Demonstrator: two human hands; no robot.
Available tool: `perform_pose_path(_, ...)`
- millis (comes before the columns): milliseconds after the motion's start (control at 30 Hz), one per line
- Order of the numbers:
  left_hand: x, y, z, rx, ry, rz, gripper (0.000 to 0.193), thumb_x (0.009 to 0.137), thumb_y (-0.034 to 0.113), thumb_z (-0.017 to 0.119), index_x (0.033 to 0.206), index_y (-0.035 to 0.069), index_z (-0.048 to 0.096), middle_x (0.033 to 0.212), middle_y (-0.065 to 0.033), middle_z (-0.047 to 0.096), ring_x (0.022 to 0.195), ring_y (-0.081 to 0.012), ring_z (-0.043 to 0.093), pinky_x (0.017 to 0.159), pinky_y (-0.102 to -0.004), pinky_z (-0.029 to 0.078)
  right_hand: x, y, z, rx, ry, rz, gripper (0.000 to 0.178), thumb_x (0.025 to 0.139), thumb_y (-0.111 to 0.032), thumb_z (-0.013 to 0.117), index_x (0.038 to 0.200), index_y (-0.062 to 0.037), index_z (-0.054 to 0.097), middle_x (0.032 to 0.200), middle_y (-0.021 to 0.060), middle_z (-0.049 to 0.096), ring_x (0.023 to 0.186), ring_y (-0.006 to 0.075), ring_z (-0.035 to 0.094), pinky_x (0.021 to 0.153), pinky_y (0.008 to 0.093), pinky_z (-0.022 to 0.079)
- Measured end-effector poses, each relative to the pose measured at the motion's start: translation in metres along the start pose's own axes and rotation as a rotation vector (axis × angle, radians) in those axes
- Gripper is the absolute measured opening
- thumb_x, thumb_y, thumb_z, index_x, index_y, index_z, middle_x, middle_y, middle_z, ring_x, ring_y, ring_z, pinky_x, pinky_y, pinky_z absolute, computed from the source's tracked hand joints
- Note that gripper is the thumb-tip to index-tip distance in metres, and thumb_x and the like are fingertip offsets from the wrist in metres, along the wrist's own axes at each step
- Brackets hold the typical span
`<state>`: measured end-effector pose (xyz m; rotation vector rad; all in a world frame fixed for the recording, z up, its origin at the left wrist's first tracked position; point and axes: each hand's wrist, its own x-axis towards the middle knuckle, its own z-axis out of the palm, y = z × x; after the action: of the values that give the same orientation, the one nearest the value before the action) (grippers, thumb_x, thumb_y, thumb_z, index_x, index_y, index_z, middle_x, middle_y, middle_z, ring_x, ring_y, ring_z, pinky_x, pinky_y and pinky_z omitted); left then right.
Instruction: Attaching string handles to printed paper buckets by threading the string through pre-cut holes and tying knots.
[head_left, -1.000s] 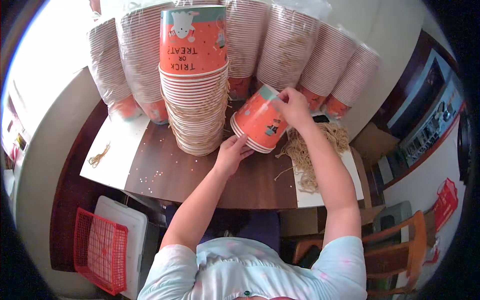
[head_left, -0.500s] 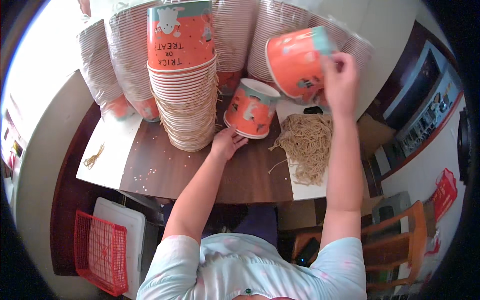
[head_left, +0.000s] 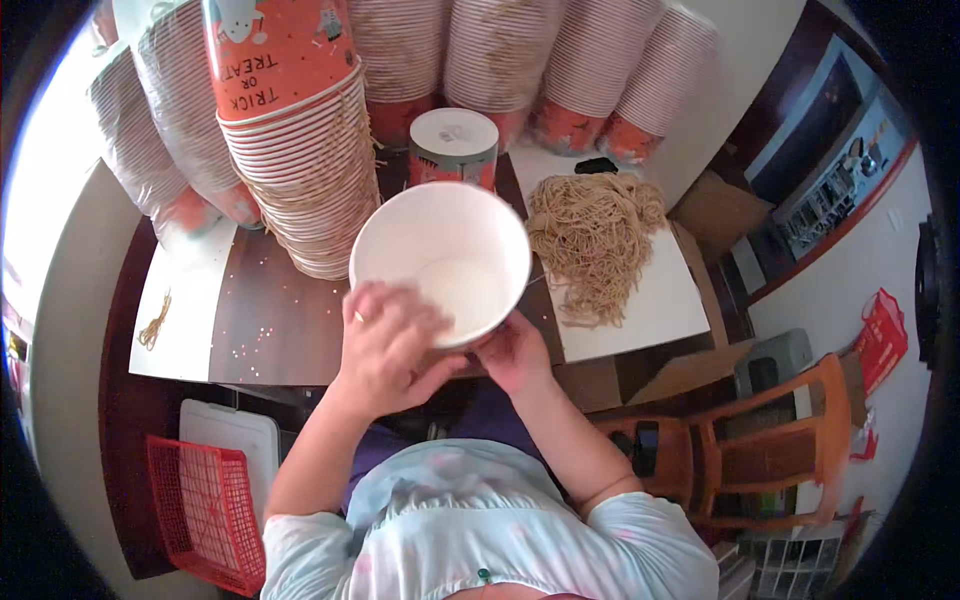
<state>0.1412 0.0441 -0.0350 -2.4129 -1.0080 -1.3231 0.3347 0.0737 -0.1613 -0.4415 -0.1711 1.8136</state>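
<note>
A paper bucket (head_left: 460, 235) is held in front of me above the table, its open white mouth turned up toward me. My left hand (head_left: 385, 345) is closed over the near-left rim, with the fingers inside, partly motion-blurred, and the thumb outside. Under the near-right side, my right hand (head_left: 517, 355) grips the outer wall; some of its fingers are hidden. Behind it, another paper bucket (head_left: 453, 140) stands upside down, showing its white base and a green and orange side. To the left rises a tall stack of upside-down orange buckets (head_left: 300, 180) with cord loops hanging along the rims.
A heap of tan cords (head_left: 595, 240) lies on the table's right side. Plastic-wrapped bucket stacks (head_left: 500, 60) line the back. A small cord bundle (head_left: 154, 322) lies at far left. Below are a red basket (head_left: 205, 510), a cardboard box (head_left: 640, 375) and a wooden chair (head_left: 760, 450).
My right hand has brought the bucket from the back right toward me, turning its mouth up. My left hand has left the bucket on the table and come to this one's rim. The view has shifted.
</note>
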Motion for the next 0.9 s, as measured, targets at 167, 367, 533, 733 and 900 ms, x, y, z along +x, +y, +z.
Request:
perform_pose_path(167, -0.014, -0.006, -0.032, -0.027, -0.109, -0.049, 0.023, 0.063, 0.015, 0.075, 0.081, 0.011, 0.06, 0.075, -0.0011, 0.056, 0.08, -0.0222, 0.055, 0.081, -0.0394, 0.038, -0.004, -0.047, 0.009, -1.702, -0.025, -0.446, 0.026, 0.082, -0.02, 0.067, 0.103, -0.005, 0.063, 0.099, 0.0081, 0.062, 0.075, 0.0232, 0.063, 0.072, 0.0343, 0.052)
perform_pose_path(367, -0.034, -0.006, -0.039, 0.072, -0.205, -0.072, 0.027, 0.062, 0.014, 0.076, 0.084, 0.01, 0.061, 0.077, -0.0026, 0.057, 0.083, -0.0251, 0.056, 0.086, -0.0426, 0.04, 0.02, -0.11, 0.046, -2.384, -0.41, -0.551, 0.023, 0.075, -0.019, 0.071, 0.093, -0.007, 0.065, 0.101, 0.0103, 0.058, 0.105, 0.0309, 0.05, 0.09, 0.0389, 0.042)
perform_pose_path(533, -0.026, 0.012, -0.037, 0.195, -0.06, -0.16, 0.026, 0.066, 0.01, 0.072, 0.092, 0.009, 0.066, 0.086, -0.0033, 0.059, 0.087, -0.025, 0.055, 0.086, -0.0437, 0.041, 0.023, -0.099, 0.031, -2.445, -0.511, -0.431, 0.017, 0.077, -0.014, 0.068, 0.09, -0.0051, 0.063, 0.098, 0.0112, 0.056, 0.101, 0.0313, 0.05, 0.088, 0.0403, 0.042)
perform_pose_path(733, -0.061, 0.063, -0.029, -0.52, -0.157, -0.674, 0.018, 0.082, 0.006, 0.067, 0.098, -0.002, 0.064, 0.076, -0.0091, 0.06, 0.066, -0.0169, 0.06, 0.059, -0.0259, 0.049, -0.04, -0.043, 0.068, -1.917, -0.835, -0.788, 0.015, 0.076, -0.006, 0.063, 0.084, -0.0051, 0.051, 0.093, 0.0122, 0.054, 0.09, 0.0322, 0.055, 0.08, 0.0407, 0.045)
perform_pose_path(900, -0.069, 0.042, -0.014, -1.328, -0.446, -1.354, 0.036, 0.097, 0.03, 0.05, 0.104, -0.003, 0.062, 0.082, -0.0035, 0.061, 0.068, -0.0091, 0.057, 0.062, -0.022, 0.048, -0.062, -0.026, 0.08, -1.895, -1.057, -0.826, 0.024, 0.073, -0.001, 0.067, 0.09, -0.0043, 0.051, 0.097, 0.0128, 0.056, 0.084, 0.0302, 0.058, 0.072, 0.0387, 0.049)
